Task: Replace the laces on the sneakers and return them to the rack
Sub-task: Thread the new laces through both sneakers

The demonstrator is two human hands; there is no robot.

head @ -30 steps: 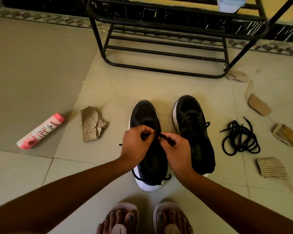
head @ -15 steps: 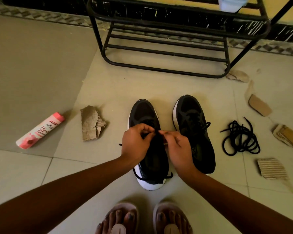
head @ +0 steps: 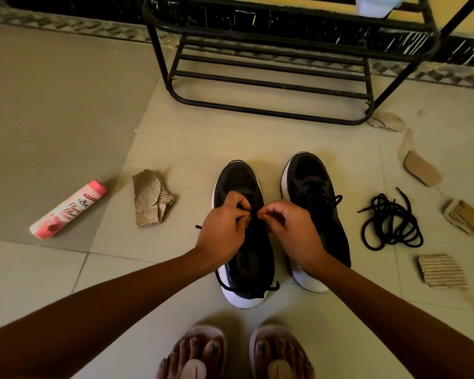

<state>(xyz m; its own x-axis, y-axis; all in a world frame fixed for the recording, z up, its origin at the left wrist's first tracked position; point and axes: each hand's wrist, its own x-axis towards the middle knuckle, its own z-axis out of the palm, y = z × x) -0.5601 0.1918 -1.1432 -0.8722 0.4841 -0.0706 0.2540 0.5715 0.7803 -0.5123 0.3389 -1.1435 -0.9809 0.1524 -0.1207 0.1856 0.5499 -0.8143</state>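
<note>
While L hand (head: 225, 231) & R hand (head: 293, 228) each pinch the thin black lace (head: 253, 214) over the black mesh white-soled sneaker (head: 246, 272) on tiled floor (head: 175, 143), best pull both ends evenly, knot centred, w/ black metal-bar rack (head: 268, 84) just beyond.

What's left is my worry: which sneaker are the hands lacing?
The left sneaker, nearer the pink bottle: left hand and right hand both pinch its lace. The right sneaker is not held.
</note>
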